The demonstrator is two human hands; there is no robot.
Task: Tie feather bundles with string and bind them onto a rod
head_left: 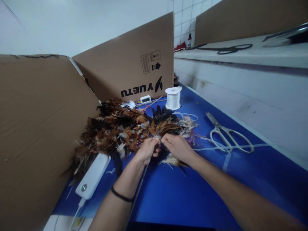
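Observation:
A bunch of brown and black feathers [165, 123] fans out just beyond my two hands. My left hand [147, 150] is closed at its base, and a thin stick [139, 190] runs from beneath that hand toward me along the forearm. Pinched at the same spot, my right hand [177, 147] has its thumb and finger close to the left fingertips; any small thing between them is hidden. Below the right hand lies a small tuft of pale feathers [173, 159]. A large heap of brown and black feathers [108, 131] spreads to the left.
Scissors [226, 134] and clear ribbon [255, 146] lie right on the blue table [168, 199]. A white spool [173, 98] and a small display [145, 99] stand behind. Left are a power bank [93, 176] and cardboard [31, 128]; dark scissors [234, 48] rest on the ledge.

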